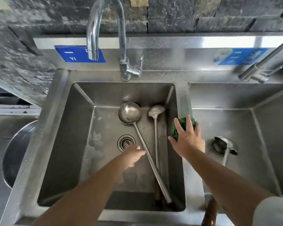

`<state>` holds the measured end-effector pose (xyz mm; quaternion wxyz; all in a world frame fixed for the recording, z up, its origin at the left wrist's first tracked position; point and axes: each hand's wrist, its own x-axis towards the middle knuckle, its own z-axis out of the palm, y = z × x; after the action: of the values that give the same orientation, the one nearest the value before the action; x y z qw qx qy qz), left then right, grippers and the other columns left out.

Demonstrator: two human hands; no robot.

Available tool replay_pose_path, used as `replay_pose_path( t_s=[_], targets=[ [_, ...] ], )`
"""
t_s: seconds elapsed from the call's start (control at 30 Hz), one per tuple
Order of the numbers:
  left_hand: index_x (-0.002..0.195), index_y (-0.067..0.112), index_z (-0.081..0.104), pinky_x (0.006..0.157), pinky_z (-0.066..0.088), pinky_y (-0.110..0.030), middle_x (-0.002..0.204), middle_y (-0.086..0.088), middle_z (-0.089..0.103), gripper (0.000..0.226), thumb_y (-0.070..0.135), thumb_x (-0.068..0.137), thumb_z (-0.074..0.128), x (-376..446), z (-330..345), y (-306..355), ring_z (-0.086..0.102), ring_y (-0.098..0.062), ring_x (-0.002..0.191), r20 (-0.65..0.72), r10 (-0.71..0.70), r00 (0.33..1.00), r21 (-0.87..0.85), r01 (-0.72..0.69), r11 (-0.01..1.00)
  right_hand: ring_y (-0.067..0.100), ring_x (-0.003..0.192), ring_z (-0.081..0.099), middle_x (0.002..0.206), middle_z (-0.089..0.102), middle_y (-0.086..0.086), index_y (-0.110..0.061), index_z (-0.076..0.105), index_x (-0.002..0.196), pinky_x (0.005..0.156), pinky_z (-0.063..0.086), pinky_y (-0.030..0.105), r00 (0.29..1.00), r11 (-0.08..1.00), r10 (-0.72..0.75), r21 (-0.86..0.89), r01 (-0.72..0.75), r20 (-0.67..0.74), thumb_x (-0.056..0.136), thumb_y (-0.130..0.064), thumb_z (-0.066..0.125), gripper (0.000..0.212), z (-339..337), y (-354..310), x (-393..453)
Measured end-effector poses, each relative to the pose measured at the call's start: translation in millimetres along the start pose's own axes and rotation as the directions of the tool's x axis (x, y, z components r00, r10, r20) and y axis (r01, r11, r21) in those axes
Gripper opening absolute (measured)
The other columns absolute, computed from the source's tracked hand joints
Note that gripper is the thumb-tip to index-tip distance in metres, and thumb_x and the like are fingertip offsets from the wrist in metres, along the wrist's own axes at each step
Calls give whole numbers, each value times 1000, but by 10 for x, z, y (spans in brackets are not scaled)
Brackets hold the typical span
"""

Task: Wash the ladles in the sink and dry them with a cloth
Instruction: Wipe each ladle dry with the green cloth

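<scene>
Left hand curling beside the big ladle handle, grip unclear, right hand spreading open over green cloth on the sink divider

A curved chrome faucet stands before a dark stone wall, blue labels on the steel backsplash, a metal bowl at left.
</scene>
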<state>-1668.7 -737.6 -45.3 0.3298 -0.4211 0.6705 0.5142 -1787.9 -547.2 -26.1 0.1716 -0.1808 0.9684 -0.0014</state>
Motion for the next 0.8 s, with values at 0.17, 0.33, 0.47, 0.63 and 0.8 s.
replay_pose_path(
  t_s=[0.17, 0.33, 0.47, 0.63, 0.8],
  targets=[
    [116, 14, 59, 76, 48, -31, 108, -12, 68, 28, 24, 89, 58, 626, -38, 114, 64, -30, 97, -92, 123, 988, 115, -112, 987, 37, 143, 10, 162, -4, -6, -47, 7, 149, 88, 54, 50, 999, 998, 26, -57, -27, -33, 92, -53, 45, 69, -3, -57, 153],
    [114, 17, 56, 84, 51, -31, 109, -4, 70, 34, 16, 81, 67, 1303, -19, 107, 66, -21, 94, -173, 132, 976, -225, -170, 959, 35, 143, 9, 161, -4, -4, -47, 5, 148, 88, 54, 50, 998, 994, 39, -99, -44, -48, 92, -50, 46, 69, 46, -80, 240],
    [120, 16, 50, 81, 56, -39, 105, -11, 69, 42, 8, 81, 65, 1783, 90, 68, 67, -26, 87, -113, 18, 993, -621, -85, 779, 34, 144, 6, 160, -7, -7, -49, 4, 147, 90, 52, 50, 998, 992, 60, -111, -64, -36, 92, -52, 44, 69, 36, -96, 265],
    [95, 15, 42, 44, 38, -24, 65, -4, 43, 12, 3, 99, 40, 1800, 72, 129, 40, -15, 47, -114, -18, 993, -717, -70, 694, 35, 146, 8, 161, -2, -6, -49, 6, 147, 90, 51, 54, 997, 990, 58, -126, -63, -44, 91, -66, 33, 65, 24, -99, 302],
    [80, 13, 42, 37, 30, -17, 52, -3, 40, 22, 2, 99, 42, 1636, -262, -28, 34, -11, 36, -120, -39, 992, -699, -56, 713, 35, 146, 7, 162, -2, -6, -49, 6, 148, 90, 51, 53, 997, 990, 59, -126, -66, -56, 92, -67, 26, 62, 27, -101, 287]
  ],
)
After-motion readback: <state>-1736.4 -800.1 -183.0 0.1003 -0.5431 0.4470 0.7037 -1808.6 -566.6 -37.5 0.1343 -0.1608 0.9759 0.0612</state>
